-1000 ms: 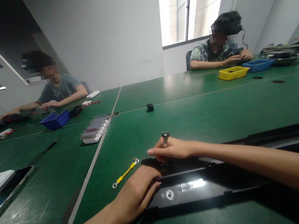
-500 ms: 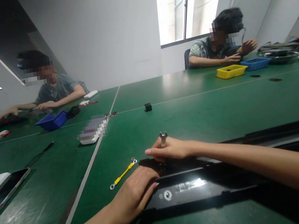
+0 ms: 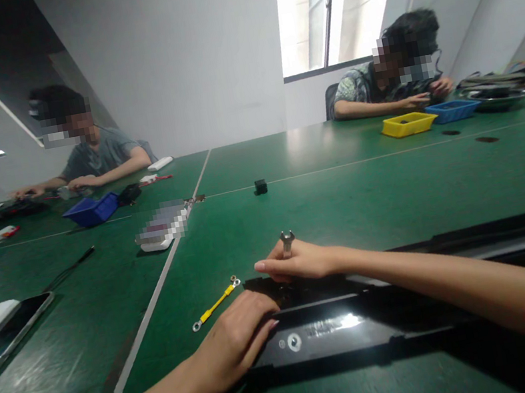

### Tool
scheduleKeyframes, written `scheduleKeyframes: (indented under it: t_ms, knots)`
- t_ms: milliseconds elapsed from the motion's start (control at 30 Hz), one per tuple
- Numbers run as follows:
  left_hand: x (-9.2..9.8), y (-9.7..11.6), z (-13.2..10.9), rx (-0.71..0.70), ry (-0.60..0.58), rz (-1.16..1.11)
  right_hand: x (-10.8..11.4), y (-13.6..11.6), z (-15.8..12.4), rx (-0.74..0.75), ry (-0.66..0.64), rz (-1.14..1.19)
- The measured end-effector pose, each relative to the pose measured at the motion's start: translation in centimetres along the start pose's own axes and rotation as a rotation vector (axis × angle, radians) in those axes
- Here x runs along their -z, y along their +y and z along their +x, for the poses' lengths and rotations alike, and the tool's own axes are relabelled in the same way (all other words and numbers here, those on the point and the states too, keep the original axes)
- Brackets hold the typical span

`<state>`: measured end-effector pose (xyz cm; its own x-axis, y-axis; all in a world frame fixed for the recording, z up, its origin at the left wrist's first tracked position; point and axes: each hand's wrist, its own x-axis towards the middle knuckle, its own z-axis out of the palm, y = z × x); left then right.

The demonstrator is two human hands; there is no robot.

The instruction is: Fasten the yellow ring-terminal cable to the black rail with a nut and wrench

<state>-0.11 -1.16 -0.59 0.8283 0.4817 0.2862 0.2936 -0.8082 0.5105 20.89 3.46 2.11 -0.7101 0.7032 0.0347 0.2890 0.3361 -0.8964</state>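
A long black panel [image 3: 357, 329] lies across the green table [image 3: 344, 196] in front of me. My left hand [image 3: 239, 339] rests on its left end, fingers curled down over the edge. My right hand [image 3: 297, 261] sits just behind the panel's end, closed around a small metal spanner [image 3: 287, 241] whose open jaw sticks up above the fingers. A short yellow wire [image 3: 216, 308] with ring terminals at both ends lies on the table just left of my hands.
A phone [image 3: 7, 336] and a white pad lie at the near left. A white box [image 3: 161, 231] and a small black block [image 3: 260, 187] sit mid-table. Blue [image 3: 92, 210], yellow [image 3: 407, 124] and another blue bin [image 3: 453, 110] stand by two seated people at the far side.
My hands have hardly moved on the panel. The person at the far right raised a hand and has lowered it again.
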Motion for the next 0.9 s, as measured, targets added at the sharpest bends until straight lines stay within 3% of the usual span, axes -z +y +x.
scheduleKeyframes:
  t_ms: [900]
  knots:
    - [-0.47, -0.34, -0.24, 0.008, 0.006, -0.007, 0.09, -0.01, -0.04, 0.004, 0.016, -0.067]
